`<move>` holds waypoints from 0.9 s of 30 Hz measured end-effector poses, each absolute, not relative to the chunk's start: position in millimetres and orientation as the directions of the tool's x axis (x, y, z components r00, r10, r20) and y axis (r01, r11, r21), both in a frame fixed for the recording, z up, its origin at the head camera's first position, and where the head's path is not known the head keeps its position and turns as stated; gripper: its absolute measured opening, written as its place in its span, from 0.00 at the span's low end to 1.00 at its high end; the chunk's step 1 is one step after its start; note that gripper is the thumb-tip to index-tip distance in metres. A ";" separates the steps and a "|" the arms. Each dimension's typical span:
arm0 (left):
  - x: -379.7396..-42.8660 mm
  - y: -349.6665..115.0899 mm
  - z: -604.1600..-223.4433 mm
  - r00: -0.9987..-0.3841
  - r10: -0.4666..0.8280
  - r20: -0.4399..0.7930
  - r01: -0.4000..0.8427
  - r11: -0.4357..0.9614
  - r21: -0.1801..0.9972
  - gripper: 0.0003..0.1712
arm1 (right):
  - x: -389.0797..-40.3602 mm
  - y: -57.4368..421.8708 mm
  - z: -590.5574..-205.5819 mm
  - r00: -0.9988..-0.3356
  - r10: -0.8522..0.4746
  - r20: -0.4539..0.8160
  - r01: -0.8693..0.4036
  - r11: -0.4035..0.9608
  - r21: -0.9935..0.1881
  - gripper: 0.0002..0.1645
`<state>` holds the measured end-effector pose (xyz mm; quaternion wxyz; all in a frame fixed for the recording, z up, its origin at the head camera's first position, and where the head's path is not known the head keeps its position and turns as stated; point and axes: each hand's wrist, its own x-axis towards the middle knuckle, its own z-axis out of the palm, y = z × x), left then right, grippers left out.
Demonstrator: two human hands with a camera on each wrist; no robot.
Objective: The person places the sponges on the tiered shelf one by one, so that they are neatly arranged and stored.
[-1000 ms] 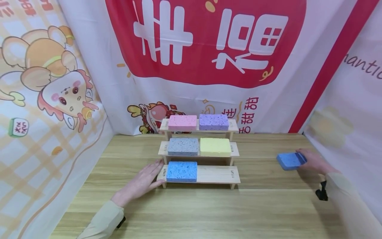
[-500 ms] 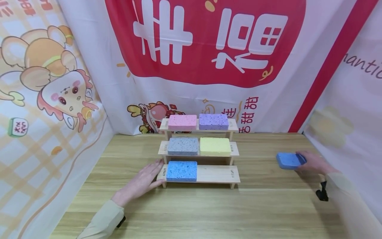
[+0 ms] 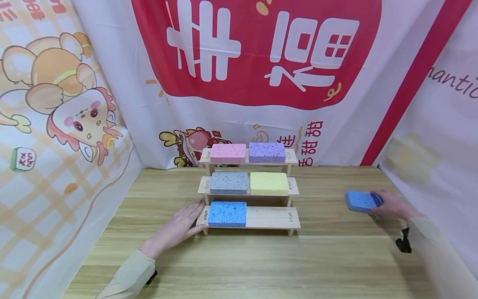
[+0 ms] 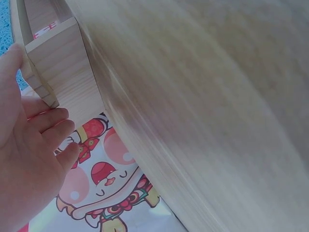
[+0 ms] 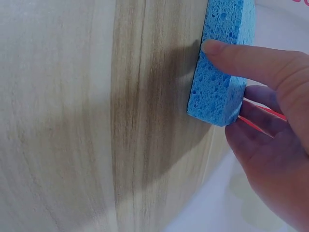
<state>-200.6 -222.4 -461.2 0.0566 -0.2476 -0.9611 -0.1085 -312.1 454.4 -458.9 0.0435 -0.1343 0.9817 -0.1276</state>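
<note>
At the right side of the table, my right hand (image 3: 393,204) pinches the near end of a blue sponge (image 3: 361,201). The right wrist view has the thumb on the speckled side of this sponge (image 5: 219,72) and the fingers behind it. My left hand (image 3: 175,228) holds the left end of a three-step wooden display rack (image 3: 270,216). Thumb and fingers lie on either side of the bottom shelf's end (image 4: 41,87). Another blue sponge (image 3: 227,214) sits on that shelf's left half. Grey (image 3: 228,183) and yellow sponges (image 3: 269,183) fill the middle step.
Pink (image 3: 228,153) and purple sponges (image 3: 267,152) lie on the top step. Behind the wood-grain table (image 3: 261,265) hangs a red and white printed cloth (image 3: 257,97). Printed cloth walls close in the left and right sides.
My right-hand fingers have shifted slightly on the blue sponge, which has barely moved. The left hand and the rack stay where they were.
</note>
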 end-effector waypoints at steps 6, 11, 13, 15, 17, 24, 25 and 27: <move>-200.9 -221.6 -460.4 -0.873 0.463 0.156 0.487 0.851 0.197 0.45 | -305.2 454.2 -456.6 -0.958 -0.283 -0.035 -0.263 0.924 -0.276 0.51; -201.0 -221.2 -460.5 -0.872 0.464 0.156 0.488 0.852 0.192 0.44 | -299.1 449.6 -455.2 -0.958 -0.286 -0.029 -0.270 0.929 -0.255 0.51; -201.2 -221.1 -460.8 -0.871 0.466 0.158 0.489 0.852 0.187 0.44 | -296.3 447.0 -454.2 -0.957 -0.288 -0.027 -0.272 0.929 -0.250 0.51; -201.2 -221.2 -461.1 -0.869 0.468 0.162 0.492 0.851 0.184 0.44 | -292.7 443.7 -452.6 -0.955 -0.297 -0.017 -0.283 0.926 -0.248 0.50; -201.2 -221.6 -461.6 -0.868 0.468 0.165 0.493 0.850 0.183 0.45 | -289.1 440.8 -451.2 -0.952 -0.305 -0.003 -0.295 0.923 -0.246 0.50; -201.3 -222.6 -462.6 -0.867 0.467 0.174 0.495 0.849 0.187 0.45 | -277.5 430.6 -447.1 -0.945 -0.326 0.031 -0.323 0.914 -0.247 0.49; -201.4 -222.5 -462.7 -0.868 0.466 0.173 0.493 0.849 0.189 0.45 | -276.2 429.2 -446.3 -0.945 -0.325 0.030 -0.322 0.915 -0.244 0.49; -201.5 -222.4 -462.6 -0.871 0.462 0.169 0.489 0.850 0.196 0.45 | -272.9 425.5 -443.4 -0.943 -0.332 0.035 -0.330 0.913 -0.239 0.48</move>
